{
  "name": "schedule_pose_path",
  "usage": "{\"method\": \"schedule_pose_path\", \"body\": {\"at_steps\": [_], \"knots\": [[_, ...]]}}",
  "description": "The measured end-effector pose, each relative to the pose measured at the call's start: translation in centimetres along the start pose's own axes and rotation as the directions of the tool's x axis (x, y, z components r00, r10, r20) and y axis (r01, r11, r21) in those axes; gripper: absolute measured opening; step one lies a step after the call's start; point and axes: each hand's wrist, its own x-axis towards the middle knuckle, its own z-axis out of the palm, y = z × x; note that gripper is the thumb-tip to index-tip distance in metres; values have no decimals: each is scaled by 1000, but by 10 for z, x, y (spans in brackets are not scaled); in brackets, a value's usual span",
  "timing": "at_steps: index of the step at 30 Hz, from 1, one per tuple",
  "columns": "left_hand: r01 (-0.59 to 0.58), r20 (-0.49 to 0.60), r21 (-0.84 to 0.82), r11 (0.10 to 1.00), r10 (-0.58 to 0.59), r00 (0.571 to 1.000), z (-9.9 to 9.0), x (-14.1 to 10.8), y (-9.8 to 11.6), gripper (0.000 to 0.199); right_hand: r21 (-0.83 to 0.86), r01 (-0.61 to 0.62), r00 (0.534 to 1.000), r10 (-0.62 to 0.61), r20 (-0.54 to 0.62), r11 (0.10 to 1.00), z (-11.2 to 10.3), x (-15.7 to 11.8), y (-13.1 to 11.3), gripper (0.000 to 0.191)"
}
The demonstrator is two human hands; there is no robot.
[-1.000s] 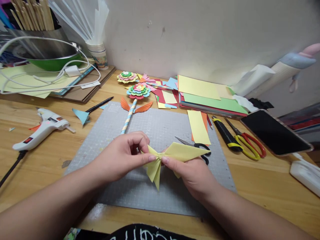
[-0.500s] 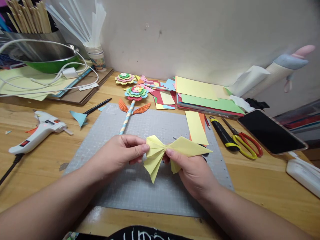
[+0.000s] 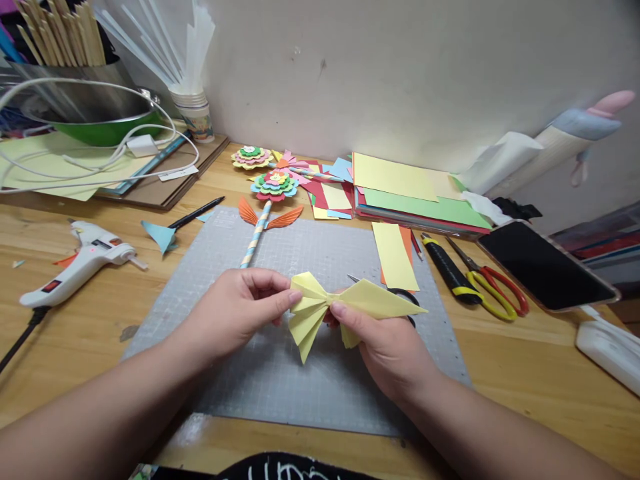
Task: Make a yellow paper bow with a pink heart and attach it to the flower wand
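Left hand [image 3: 243,305] slides from the middle of the yellow paper bow [image 3: 311,315] to its outer pleats, pinching! Right hand [image 3: 395,350] clamps the middle; bare mat [image 3: 300,393] runs to its near edge

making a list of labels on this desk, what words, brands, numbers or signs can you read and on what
No complete word, brand or number is readable.
Black item at the bottom edge: white lettering, cut off by the frame, unreadable.
Glue gun: small dark label, too small to read.
Paper cup: printed design, any words too small.
Cutting mat: grid lines, any numbers too faint.
Phone: dark screen, no text.
Yellow paper bow: no writing visible.
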Motion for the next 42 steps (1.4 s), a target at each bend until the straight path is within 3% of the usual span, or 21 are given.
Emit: {"method": "schedule_pose_path", "body": {"at_steps": [5,14,21,26,30,42], "knots": [[-14,-23,-60,998,13,1000,4,0,-1,19,-16,9,1000,-10,-28,1000,2,0,0,17],[6,20,-177,984,-3,1000,3,1,-6,28,-46,31,999,-29,44,998,-1,-2,1,12],[-110,-50,-137,985,104,993,3,1,-8,31,2,2,999,-2,38,1000,2,-2,1,14],[-30,-55,-222,975,19,998,6,1,-11,31,58,47,999,-45,-19,997,1,-1,2,13],[24,-2,-120,992,-25,1000,7,1,-8,33,78,74,997,-72,-29,994,0,-1,3,15],[3,26,-134,991,1,1000,9,-1,-6,28,239,-11,999,22,-41,971,4,-1,2,12]]}}
